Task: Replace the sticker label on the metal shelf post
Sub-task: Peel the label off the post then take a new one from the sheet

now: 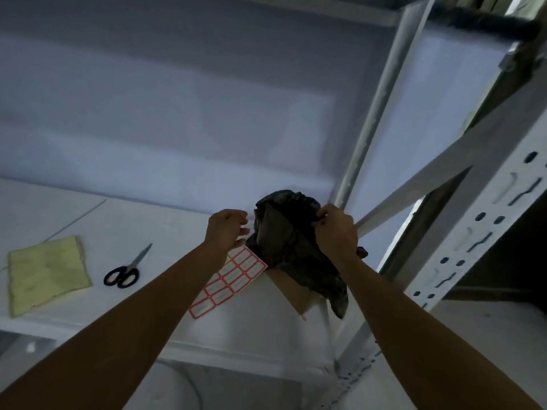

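A black plastic bag (288, 232) stands crumpled on the white shelf board (148, 220) near the back right corner. My right hand (336, 229) pinches the bag's upper right edge. My left hand (226, 229) hovers at the bag's left edge with curled fingers; whether it holds anything is unclear. Under my left wrist lies a sheet of red-bordered sticker labels (229, 281). The slotted white metal shelf post (479, 232) rises at the right.
Black-handled scissors (125, 270) and a yellow-green cloth (47, 275) lie on the shelf board to the left. A brown piece of cardboard (291, 288) sits beneath the bag. A diagonal metal brace (438, 179) crosses behind my right hand.
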